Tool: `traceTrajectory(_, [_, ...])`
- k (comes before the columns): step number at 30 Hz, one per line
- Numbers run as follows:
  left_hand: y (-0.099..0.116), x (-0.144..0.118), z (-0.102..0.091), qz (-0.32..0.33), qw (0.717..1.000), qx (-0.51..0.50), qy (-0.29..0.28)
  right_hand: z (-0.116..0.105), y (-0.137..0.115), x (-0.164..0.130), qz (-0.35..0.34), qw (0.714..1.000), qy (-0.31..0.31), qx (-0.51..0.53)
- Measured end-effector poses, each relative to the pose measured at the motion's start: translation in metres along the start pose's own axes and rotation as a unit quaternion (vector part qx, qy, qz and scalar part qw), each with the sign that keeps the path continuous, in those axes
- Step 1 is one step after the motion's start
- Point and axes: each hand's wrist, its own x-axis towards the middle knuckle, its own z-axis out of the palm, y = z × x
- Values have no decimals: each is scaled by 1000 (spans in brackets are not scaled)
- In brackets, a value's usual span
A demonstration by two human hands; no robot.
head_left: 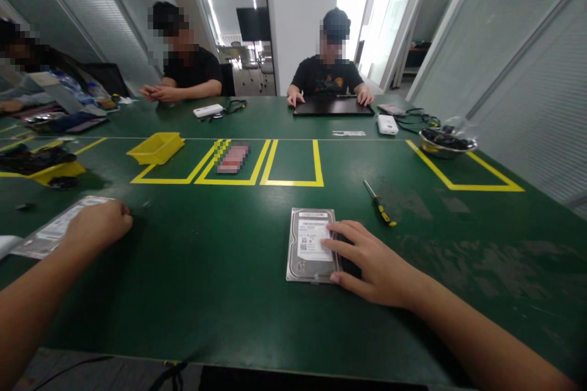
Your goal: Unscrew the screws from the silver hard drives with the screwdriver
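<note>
A silver hard drive (308,243) with a white label lies flat on the green table (220,256), near the front edge. My right hand (373,266) rests on the drive's right side, fingers spread over its edge and label. My left hand (98,224) sits far to the left, fingers curled, next to a clear antistatic bag (48,235) lying flat. A screwdriver (378,203) with a yellow and black handle lies just beyond my right hand.
Yellow tape boxes mark the table's middle; a yellow bin (156,148) stands in one, another yellow bin (55,171) at the left. A metal bowl (447,143) sits far right. Across the table sit people, one with a laptop (332,107), plus white devices (387,124) and cables.
</note>
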Motion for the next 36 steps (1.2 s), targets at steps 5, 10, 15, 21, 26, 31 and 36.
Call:
traceTrajectory(5, [11,-3,-16,1,999,12,36,0,0,0,3,1000,-6,0])
traceTrajectory(10, [69,-19,-51,34,992,-62,107,-2,0,0,4,1000,-12,1])
traceTrajectory(15, [154,-53,-83,190,935,-286,91,-8,2,0,6,999,-29,12])
traceTrajectory(21, [236,-90,-91,346,769,-537,-17,-13,5,-7,24,996,-74,37])
traceTrajectory(26, [278,-103,-84,428,708,-550,-114,-11,7,-5,15,997,-71,25])
traceTrajectory(31, [305,-99,-80,490,688,-520,-126,-9,7,-4,10,997,-69,23])
traceTrajectory(36, [322,-90,-86,529,696,-475,-101,-9,5,-4,7,998,-67,16])
